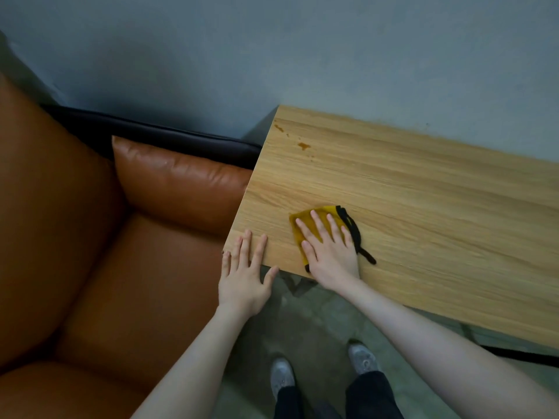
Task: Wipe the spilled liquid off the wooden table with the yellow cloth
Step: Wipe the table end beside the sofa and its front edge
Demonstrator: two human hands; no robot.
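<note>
A yellow cloth [328, 212] with a black edge lies flat on the wooden table [423, 207] near its front left corner. My right hand [329, 249] presses flat on the cloth, fingers spread, covering most of it. My left hand [246, 273] rests on the table's front left corner, fingers apart, holding nothing. Brown spilled liquid [303, 145] shows as a small blotch and a few drops near the table's far left corner, well beyond the cloth.
An orange leather sofa [106, 252] with a cushion [181, 179] stands directly left of the table. A grey wall [272, 55] runs behind the table. My feet [323, 370] stand on the concrete floor below the table's front edge.
</note>
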